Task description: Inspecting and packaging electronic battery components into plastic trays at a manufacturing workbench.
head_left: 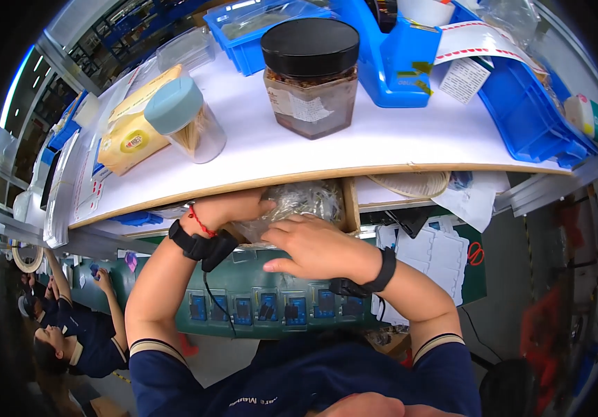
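Below the shelf's front edge, a crumpled clear plastic bag sits in an open brown box. My left hand reaches in at the bag's left side; its fingers are mostly hidden by the shelf edge and plastic. My right hand lies over the bag's near side, fingers stretched out and thumb apart, fingertips touching the plastic. What the bag contains is not clear. On the green bench beneath, several small clear packs with blue pieces lie in a row.
The white shelf carries a black-lidded jar, a toothpick container, a yellow tissue pack, a blue tape dispenser and a blue bin. White trays and red scissors lie at right. Other people work at left.
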Motion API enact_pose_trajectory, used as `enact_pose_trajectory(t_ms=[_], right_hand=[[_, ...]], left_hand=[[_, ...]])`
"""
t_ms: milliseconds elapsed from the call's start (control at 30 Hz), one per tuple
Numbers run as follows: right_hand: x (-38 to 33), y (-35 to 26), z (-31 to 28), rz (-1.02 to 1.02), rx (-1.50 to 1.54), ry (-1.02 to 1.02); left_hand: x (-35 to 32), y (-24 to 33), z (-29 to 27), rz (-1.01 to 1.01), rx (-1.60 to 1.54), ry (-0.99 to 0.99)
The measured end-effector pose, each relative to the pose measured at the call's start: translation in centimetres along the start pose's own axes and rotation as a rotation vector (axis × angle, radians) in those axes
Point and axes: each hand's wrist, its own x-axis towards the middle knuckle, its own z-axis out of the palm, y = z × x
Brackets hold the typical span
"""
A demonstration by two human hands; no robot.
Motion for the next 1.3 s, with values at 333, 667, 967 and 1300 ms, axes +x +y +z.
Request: enact_pose_trajectory(t_ms=[333,667,967,1300], right_hand=[[-2.1,-0.3,-2.0,-0.006,-0.013,-0.063],[3.0,1.0,-2.8,0.321,-0.176,0.08],[2.0,2.7,-1.4,0.348,-0.299,-0.154],[0.2,1.8,-1.1,0.223,-0.327,0.068]], left_hand=[[-0.6,-1.0,-3.1,-0.208,-0.347,0.221],[-0.8,-2.0,-3.8,-0.306,-0.23,0.38],[-2.8,-2.0,-2.1,-0.289,-0.175,0.528],[-1.8,-1.7,-2.2,-0.221,-0.047,0.612]])
